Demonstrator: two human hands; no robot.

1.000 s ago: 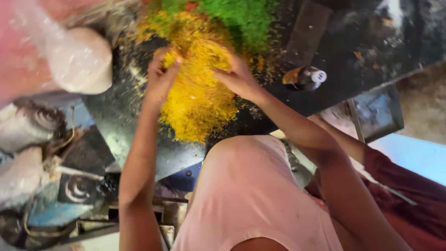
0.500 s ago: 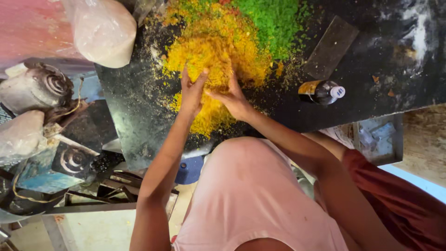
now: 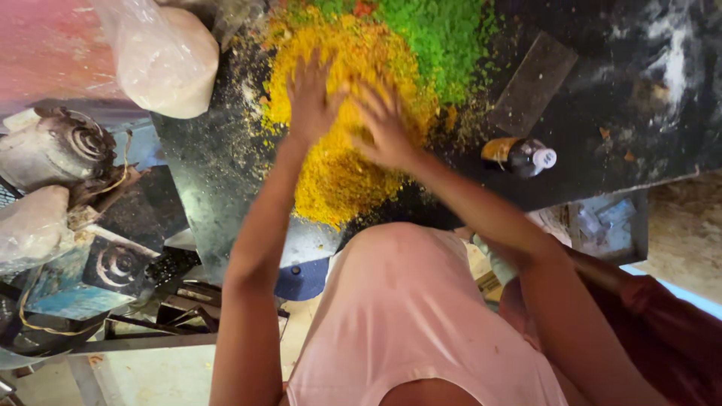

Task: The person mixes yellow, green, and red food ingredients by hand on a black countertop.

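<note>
Both hands are laid flat, fingers spread, on the yellow crumb heap (image 3: 338,173) piled on the dark bench (image 3: 602,143): the left hand (image 3: 312,98) beside the right hand (image 3: 383,124), nothing clasped in either. A green heap (image 3: 444,34) touches the yellow one toward the bench's far edge. A small capped bottle (image 3: 519,154) lies near the bench's near edge.
</note>
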